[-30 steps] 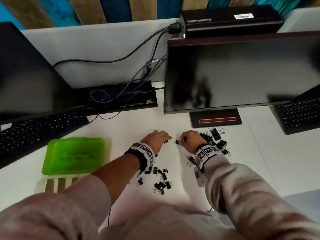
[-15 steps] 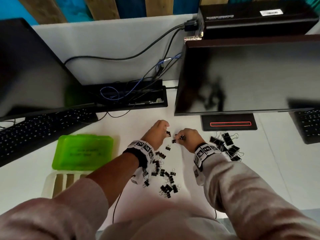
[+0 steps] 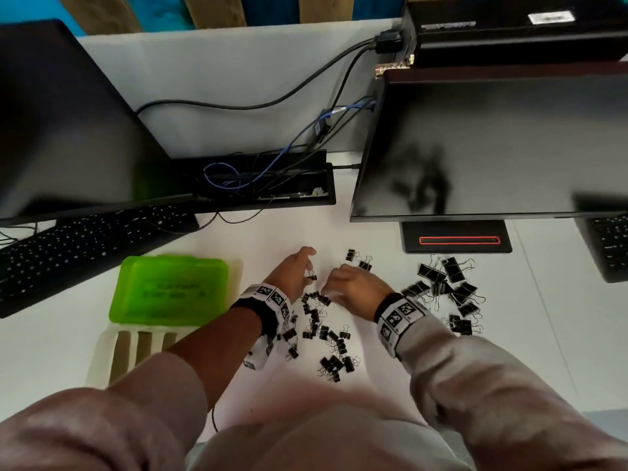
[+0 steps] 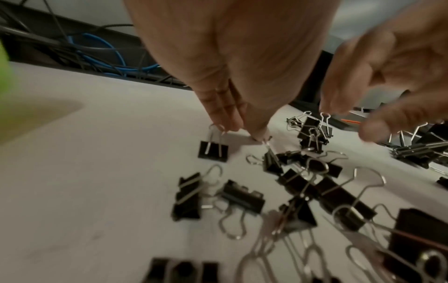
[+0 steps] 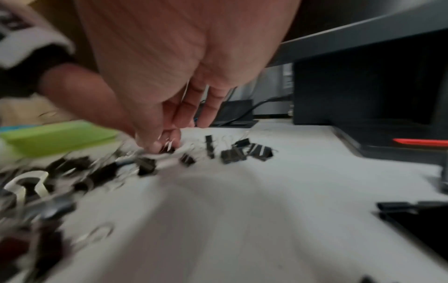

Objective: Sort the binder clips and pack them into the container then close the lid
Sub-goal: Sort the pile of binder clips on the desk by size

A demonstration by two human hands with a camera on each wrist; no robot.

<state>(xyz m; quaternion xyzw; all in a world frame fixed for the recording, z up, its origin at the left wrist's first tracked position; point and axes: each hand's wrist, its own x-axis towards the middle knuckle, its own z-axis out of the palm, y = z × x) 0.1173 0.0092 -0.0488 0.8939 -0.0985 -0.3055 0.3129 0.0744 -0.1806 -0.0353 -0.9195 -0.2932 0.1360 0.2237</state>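
Small black binder clips (image 3: 323,329) lie scattered on the white desk between my wrists. A heap of larger clips (image 3: 445,290) lies to the right, and two more clips (image 3: 358,260) lie just beyond my right hand. My left hand (image 3: 307,266) points straight fingers (image 4: 232,124) down at the desk, touching the wire handles of a small clip (image 4: 213,152). My right hand (image 3: 334,277) curls over the pile, and its thumb and fingertips (image 5: 155,145) pinch a small clip (image 5: 167,149), which is blurred. The green lid (image 3: 170,288) and the cream compartment base (image 3: 105,355) lie to the left.
Two dark monitors (image 3: 492,144) stand at the back, the right one on a black stand (image 3: 455,239). A keyboard (image 3: 68,246) lies behind the lid, another keyboard (image 3: 611,246) sits at the far right, and a cable tray (image 3: 265,181) runs along the back.
Both hands have drawn back from the far side of the desk toward the small-clip pile. The left hand's earlier clip now lies by its fingertips. The camera tilted down.
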